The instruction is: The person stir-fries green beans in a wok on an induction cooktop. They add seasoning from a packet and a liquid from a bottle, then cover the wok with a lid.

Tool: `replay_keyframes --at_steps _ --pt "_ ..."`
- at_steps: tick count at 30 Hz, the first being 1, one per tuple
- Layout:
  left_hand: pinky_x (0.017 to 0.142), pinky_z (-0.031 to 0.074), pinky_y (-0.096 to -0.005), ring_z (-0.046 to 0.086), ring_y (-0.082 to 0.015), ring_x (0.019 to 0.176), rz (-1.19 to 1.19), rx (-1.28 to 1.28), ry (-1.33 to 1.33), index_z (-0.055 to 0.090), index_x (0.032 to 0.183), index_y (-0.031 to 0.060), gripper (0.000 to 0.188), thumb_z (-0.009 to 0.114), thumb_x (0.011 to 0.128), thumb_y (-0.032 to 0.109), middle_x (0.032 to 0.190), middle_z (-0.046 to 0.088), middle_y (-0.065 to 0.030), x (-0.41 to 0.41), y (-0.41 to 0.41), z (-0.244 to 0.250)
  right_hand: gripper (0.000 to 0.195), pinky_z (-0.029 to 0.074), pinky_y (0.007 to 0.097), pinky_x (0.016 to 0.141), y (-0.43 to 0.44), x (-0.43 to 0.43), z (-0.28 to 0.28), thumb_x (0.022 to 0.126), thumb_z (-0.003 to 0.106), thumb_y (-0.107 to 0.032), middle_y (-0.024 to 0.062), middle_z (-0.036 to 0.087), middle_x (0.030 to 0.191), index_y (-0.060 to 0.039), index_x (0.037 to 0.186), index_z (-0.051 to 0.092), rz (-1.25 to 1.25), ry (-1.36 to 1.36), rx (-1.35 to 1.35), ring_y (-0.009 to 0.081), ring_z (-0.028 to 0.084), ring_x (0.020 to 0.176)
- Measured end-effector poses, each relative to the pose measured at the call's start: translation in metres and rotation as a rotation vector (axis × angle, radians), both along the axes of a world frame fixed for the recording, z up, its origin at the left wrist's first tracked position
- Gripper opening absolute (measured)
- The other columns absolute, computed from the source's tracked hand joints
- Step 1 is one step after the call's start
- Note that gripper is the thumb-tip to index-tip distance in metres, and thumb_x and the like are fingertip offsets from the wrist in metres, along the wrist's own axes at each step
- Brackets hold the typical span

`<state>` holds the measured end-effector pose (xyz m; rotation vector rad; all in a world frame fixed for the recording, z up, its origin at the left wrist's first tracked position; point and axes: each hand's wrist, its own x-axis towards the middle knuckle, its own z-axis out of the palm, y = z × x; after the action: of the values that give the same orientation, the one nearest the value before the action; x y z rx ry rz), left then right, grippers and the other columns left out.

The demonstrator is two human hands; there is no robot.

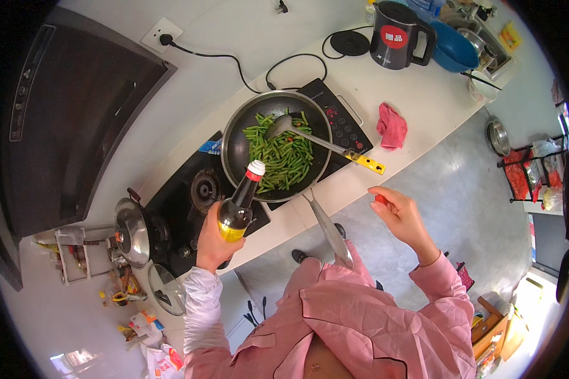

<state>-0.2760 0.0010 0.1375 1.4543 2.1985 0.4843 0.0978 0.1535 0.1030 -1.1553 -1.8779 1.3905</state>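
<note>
My left hand (214,244) is wrapped around a dark glass sauce bottle (237,212) with a yellow label. The bottle tilts slightly, its white uncapped mouth near the wok's lower rim. A small red bottle cap (380,199) is pinched in the fingers of my right hand (400,219), off the counter's front edge. Cut green beans (284,163) with a few reddish bits lie in the dark wok (237,137). Across it rests a metal spatula (320,141), its yellow handle jutting over the right rim. Underneath is a black induction cooker (348,128) with lit red indicators.
A pink cloth (391,126), an electric kettle (393,35) and a blue basin (455,47) are on the counter to the right. Left of the wok is a gas hob (170,208) bearing a lidded pan (133,232). The wok's long handle (329,227) extends towards me.
</note>
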Motion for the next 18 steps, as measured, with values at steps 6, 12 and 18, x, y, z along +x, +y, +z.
replay_keyframes --at_steps 6,12,18 --pt "0.094 0.044 -0.0384 0.055 -0.0358 0.109 -0.005 0.001 0.016 0.036 0.133 0.0039 0.091 0.079 0.054 0.018 0.12 0.053 -0.0204 -0.004 0.018 0.001 0.024 0.042 0.0276 0.056 0.008 0.002 -0.006 0.087 0.064 -0.015 0.0068 0.055 0.072 -0.0023 0.107 0.061 -0.017 -0.004 -0.013 0.0141 0.047 0.058" --pt "0.094 0.045 -0.0371 0.056 -0.0346 0.108 0.055 -0.008 0.002 0.037 0.132 0.0049 0.089 0.079 0.055 0.016 0.118 0.055 -0.0189 -0.01 0.029 0.003 0.024 0.042 0.0285 0.055 0.01 0.001 -0.009 0.086 0.064 -0.015 0.0072 0.055 0.071 -0.003 0.107 0.061 -0.021 -0.019 0.0 0.0154 0.048 0.057" --pt "0.094 0.044 -0.0367 0.056 -0.0334 0.108 0.104 -0.007 -0.027 0.038 0.131 0.005 0.088 0.079 0.054 0.015 0.118 0.055 -0.0176 -0.017 0.024 -0.001 0.024 0.042 0.0285 0.055 0.012 0.0 -0.01 0.086 0.064 -0.016 0.0073 0.055 0.071 -0.0032 0.107 0.061 -0.026 -0.029 -0.001 0.0151 0.048 0.056"
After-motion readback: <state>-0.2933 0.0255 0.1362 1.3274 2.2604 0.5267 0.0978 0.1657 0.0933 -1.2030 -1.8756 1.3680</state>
